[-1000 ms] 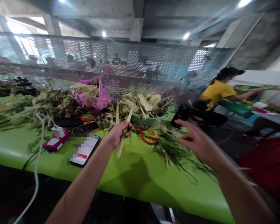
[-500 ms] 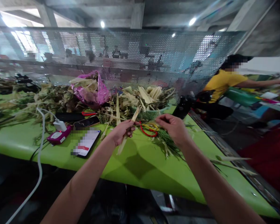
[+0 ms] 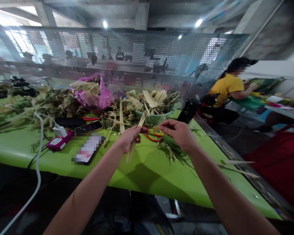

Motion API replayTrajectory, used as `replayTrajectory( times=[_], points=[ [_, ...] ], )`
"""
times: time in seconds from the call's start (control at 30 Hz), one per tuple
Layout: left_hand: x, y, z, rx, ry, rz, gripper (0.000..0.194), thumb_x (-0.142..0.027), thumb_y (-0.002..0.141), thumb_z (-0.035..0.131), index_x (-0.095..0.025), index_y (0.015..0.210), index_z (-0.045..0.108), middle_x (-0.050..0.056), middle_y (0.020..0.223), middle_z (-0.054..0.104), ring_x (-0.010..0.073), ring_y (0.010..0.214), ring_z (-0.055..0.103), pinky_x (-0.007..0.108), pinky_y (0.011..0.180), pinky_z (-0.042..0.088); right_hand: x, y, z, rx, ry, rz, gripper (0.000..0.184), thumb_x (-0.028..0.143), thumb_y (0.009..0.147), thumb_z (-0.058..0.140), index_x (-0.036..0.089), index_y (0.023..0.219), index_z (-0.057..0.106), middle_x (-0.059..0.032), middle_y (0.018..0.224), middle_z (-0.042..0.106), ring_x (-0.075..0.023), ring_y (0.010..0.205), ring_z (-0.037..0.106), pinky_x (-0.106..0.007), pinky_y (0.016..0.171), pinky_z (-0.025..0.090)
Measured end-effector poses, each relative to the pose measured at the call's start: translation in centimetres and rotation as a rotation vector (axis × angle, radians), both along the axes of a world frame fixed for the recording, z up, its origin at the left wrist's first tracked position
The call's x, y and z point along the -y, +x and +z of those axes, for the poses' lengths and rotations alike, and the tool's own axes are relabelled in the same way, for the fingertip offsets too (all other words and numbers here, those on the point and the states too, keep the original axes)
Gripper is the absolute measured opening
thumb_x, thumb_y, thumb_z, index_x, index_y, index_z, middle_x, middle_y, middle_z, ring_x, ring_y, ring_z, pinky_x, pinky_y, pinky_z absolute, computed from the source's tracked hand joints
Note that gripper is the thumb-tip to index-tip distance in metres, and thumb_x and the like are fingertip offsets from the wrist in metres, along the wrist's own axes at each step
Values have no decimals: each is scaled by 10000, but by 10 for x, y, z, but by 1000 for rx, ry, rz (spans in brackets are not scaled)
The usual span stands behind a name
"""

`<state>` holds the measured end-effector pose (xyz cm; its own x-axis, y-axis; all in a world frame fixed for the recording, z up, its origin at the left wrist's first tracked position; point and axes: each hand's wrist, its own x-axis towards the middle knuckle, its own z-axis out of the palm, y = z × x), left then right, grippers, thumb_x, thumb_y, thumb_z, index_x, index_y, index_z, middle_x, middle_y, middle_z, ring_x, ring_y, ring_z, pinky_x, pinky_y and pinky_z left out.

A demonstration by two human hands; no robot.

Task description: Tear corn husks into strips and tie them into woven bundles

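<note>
My left hand [image 3: 130,138] is closed on a strip of pale dried husk [image 3: 142,120], which sticks out above and below the fingers. Just to its right, my right hand [image 3: 178,133] has thumb and forefinger pinched together; what is between them, if anything, is too small to make out. Red and yellow loops [image 3: 155,134], like scissor handles, lie by the right fingertips. Under and beside that hand is a bunch of green stalks [image 3: 172,145]. Behind both hands stands a green basin [image 3: 159,118] heaped with dried husks [image 3: 150,99]. Another pale strip [image 3: 122,116] stands upright behind the left hand.
On the left of the green table [image 3: 107,173] are a phone [image 3: 89,148], a dark phone [image 3: 89,127], a purple power adapter [image 3: 59,141] with a white cable, and a pink bag [image 3: 98,98]. Perforated metal mesh [image 3: 137,65] rises behind. A person in yellow [image 3: 226,88] sits at right.
My right hand has swung left from the table's right side, its spread fingers closing to a pinch near my left hand. The left hand still holds the husk strip. The view has shifted slightly.
</note>
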<state>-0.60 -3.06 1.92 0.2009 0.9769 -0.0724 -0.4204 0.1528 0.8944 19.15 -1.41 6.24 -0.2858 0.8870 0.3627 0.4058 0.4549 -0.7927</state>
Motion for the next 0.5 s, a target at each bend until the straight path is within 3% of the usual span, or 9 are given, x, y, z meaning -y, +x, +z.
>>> replayTrajectory(
  times=[0.1, 0.2, 0.33, 0.5],
  points=[
    [5, 18, 0, 102, -36, -49, 155, -237, 862, 513, -136, 870, 630, 18, 708, 562, 43, 447, 341, 184, 450, 341, 7, -9, 4, 3, 15, 43, 202, 384, 780, 647, 187, 811, 677, -16, 737, 643, -160, 684, 551, -291, 669, 433],
    [11, 25, -2, 103, -54, -167, 200, -290, 868, 513, -118, 840, 612, -13, 610, 472, 45, 436, 320, 180, 430, 285, 6, -8, 7, -17, 122, -38, 204, 381, 783, 638, 182, 809, 669, -12, 710, 625, -155, 663, 543, -282, 647, 434],
    [16, 11, -6, 8, -40, -179, 231, -341, 843, 560, -116, 797, 589, -47, 574, 388, 37, 436, 295, 175, 429, 245, -3, 12, 7, -42, 214, -188, 229, 398, 764, 655, 171, 787, 670, -5, 674, 602, -132, 605, 505, -255, 583, 400],
    [17, -5, -10, -85, -14, -176, 261, -374, 804, 608, -115, 780, 583, -27, 643, 442, 30, 464, 326, 174, 445, 261, -9, 31, 3, -92, 220, -287, 267, 434, 750, 669, 170, 787, 664, 23, 587, 540, -100, 493, 419, -241, 499, 343]
  ],
)
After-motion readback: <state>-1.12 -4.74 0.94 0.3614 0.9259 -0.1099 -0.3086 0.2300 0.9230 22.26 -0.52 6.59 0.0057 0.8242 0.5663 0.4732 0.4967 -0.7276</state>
